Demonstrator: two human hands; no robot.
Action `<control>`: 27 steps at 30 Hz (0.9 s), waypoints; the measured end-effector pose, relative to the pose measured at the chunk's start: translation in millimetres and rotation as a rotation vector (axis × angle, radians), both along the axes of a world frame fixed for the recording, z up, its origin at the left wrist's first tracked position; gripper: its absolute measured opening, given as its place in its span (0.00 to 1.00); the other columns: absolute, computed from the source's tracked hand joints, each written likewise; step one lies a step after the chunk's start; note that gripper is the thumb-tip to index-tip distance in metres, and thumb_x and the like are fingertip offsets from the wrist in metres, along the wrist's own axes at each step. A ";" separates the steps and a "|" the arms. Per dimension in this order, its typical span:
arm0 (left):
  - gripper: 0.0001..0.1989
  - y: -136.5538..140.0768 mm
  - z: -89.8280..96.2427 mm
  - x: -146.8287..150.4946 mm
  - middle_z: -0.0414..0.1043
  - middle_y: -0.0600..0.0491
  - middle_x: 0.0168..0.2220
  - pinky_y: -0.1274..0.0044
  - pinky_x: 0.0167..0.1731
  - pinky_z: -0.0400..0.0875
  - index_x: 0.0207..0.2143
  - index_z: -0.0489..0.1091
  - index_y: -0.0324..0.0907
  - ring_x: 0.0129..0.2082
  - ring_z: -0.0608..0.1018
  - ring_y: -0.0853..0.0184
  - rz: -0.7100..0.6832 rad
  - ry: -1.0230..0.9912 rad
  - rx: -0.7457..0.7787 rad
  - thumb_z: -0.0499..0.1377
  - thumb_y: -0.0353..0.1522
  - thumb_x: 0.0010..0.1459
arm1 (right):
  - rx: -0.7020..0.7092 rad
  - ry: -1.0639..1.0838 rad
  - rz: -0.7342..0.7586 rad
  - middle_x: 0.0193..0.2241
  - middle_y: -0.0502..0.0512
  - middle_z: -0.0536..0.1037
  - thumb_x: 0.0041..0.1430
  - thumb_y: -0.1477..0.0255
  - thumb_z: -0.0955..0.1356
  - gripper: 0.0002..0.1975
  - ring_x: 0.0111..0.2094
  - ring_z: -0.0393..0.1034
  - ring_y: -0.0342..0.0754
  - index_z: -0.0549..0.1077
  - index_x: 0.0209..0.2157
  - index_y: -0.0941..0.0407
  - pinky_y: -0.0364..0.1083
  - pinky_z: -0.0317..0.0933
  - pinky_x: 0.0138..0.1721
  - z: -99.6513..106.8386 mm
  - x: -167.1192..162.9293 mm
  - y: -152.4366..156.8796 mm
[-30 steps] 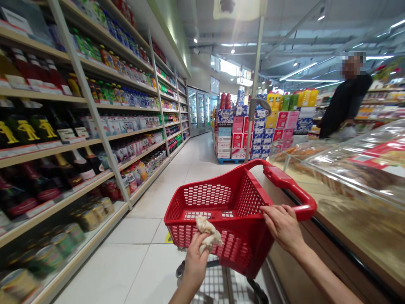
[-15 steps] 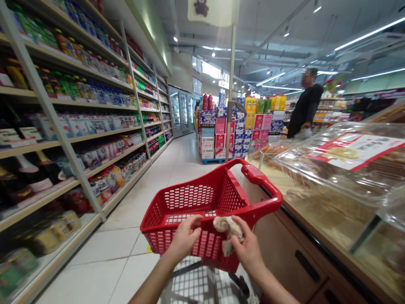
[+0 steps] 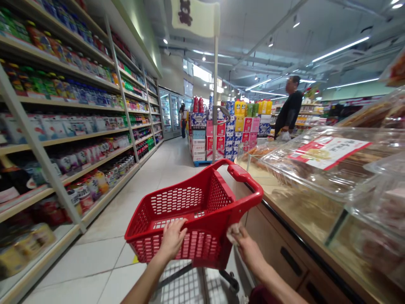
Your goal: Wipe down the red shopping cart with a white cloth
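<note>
A red plastic shopping cart [image 3: 218,213] with a perforated basket stands right in front of me. My left hand [image 3: 172,240] grips the near rim of its basket, fingers curled over the edge. A crumpled whitish cloth [image 3: 233,233] is bunched in my right hand [image 3: 249,249], which is closed on it. The cloth is against the cart's rear side panel, just below the handle [image 3: 249,179]. Through the holes, the basket's inside shows nothing but red plastic and light floor.
Drink shelves [image 3: 79,139] line the left side. To the right runs a wooden counter [image 3: 278,245] with clear plastic food boxes [image 3: 316,152]. Stacked cartons [image 3: 218,139] and a flag pole [image 3: 215,76] stand ahead. A person [image 3: 289,107] is beyond the counter, another [image 3: 182,120] down the aisle.
My left hand has gone from hovering with loose fingers to holding the basket rim. The right hand has moved the cloth rightward along the cart toward its rear. The view has shifted right.
</note>
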State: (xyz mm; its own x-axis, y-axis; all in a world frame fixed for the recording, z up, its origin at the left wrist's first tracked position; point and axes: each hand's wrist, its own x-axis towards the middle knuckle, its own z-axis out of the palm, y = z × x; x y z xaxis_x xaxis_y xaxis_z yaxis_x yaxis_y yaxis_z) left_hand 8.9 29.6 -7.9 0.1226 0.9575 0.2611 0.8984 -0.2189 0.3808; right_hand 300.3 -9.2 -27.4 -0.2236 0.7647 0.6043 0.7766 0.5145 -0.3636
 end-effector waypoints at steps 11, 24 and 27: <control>0.19 1.6 -3.4 6.4 0.68 0.51 0.48 0.61 0.53 0.49 0.46 0.65 0.46 0.50 0.66 0.65 0.036 -0.004 0.007 0.47 0.28 0.51 | 0.084 0.047 -0.056 0.40 0.55 0.70 0.45 0.82 0.59 0.23 0.38 0.69 0.47 0.70 0.43 0.51 0.44 0.65 0.37 21.7 7.4 13.7; 0.23 -24.2 14.0 40.0 0.62 0.48 0.53 0.58 0.56 0.42 0.51 0.59 0.43 0.55 0.61 0.62 -0.015 -0.300 0.038 0.48 0.30 0.51 | -0.329 0.802 0.000 0.24 0.51 0.73 0.50 0.61 0.61 0.14 0.24 0.68 0.45 0.69 0.30 0.57 0.43 0.63 0.25 91.0 -4.4 2.7; 0.22 -44.6 36.3 78.3 0.61 0.48 0.53 0.67 0.54 0.53 0.50 0.60 0.43 0.54 0.62 0.63 -0.217 -0.593 0.042 0.50 0.35 0.52 | -0.434 0.942 0.085 0.23 0.51 0.73 0.47 0.59 0.64 0.15 0.23 0.67 0.45 0.70 0.28 0.57 0.42 0.62 0.24 80.8 -28.9 -13.1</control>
